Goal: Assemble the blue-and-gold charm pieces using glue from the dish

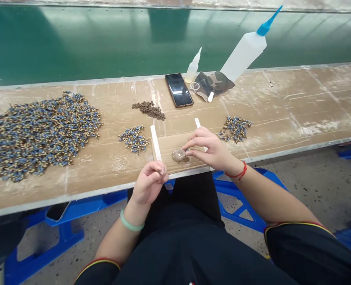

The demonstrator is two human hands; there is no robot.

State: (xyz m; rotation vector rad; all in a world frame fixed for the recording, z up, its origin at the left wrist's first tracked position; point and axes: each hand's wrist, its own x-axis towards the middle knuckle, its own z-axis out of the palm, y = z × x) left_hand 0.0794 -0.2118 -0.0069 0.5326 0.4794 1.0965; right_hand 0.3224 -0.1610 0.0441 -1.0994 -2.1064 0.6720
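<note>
- L hand pinching tiny brown bit
- R hand at small dish on cardboard, partly blocking white strip; grip: can't tell
- Phone, big bottle behind; blue-gold piles both sides

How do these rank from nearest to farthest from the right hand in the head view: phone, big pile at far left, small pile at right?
1. Small pile: just to the right of the right hand.
2. Phone: farther back, toward the left.
3. Big pile: far left.
</note>
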